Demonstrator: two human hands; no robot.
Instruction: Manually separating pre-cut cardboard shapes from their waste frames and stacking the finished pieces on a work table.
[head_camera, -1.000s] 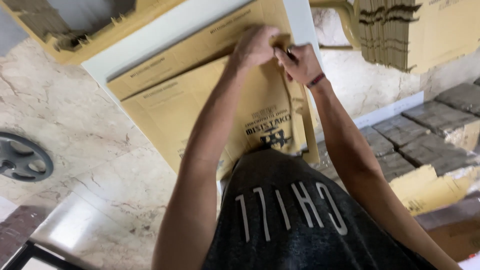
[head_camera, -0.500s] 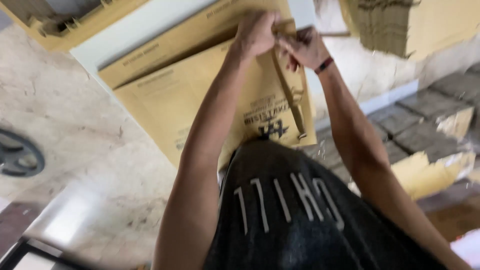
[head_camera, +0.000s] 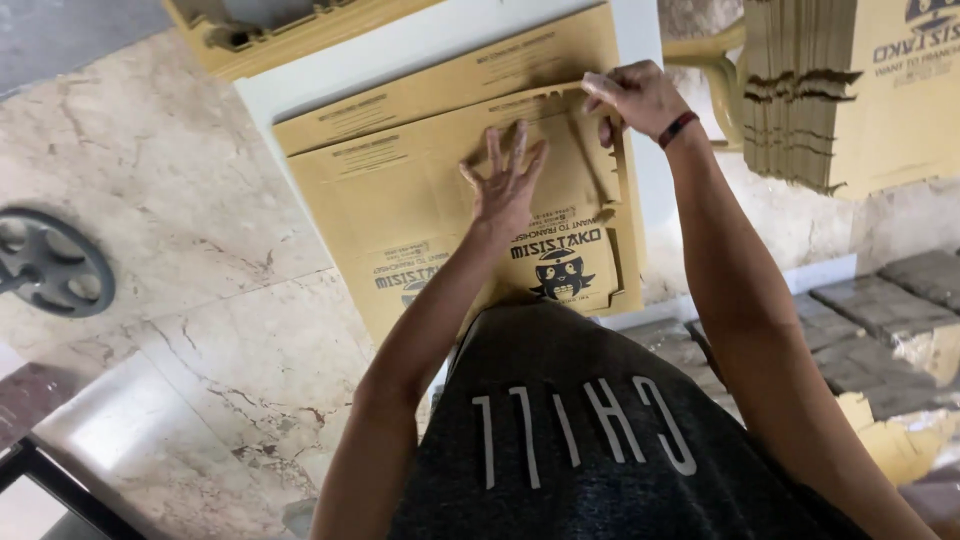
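Note:
A flat brown cardboard box blank (head_camera: 410, 215) with black printed artwork lies on a white table top (head_camera: 300, 85), on top of another like it. My left hand (head_camera: 505, 185) presses flat on the blank's middle with fingers spread. My right hand (head_camera: 635, 98), with a dark red wristband, pinches a folded side flap (head_camera: 600, 170) at the blank's far right corner and lifts it. My dark shirt hides the near edge of the blank.
A tall stack of flat brown cardboard blanks (head_camera: 850, 90) stands at the right. Grey egg-tray-like stacks (head_camera: 900, 300) sit lower right. A black round metal wheel (head_camera: 50, 262) lies on the marble floor at left. A tan crate (head_camera: 270, 25) sits beyond the table.
My left hand left the far corner, came toward me and spread flat on the blank. My right hand stays at the far right corner on the flap.

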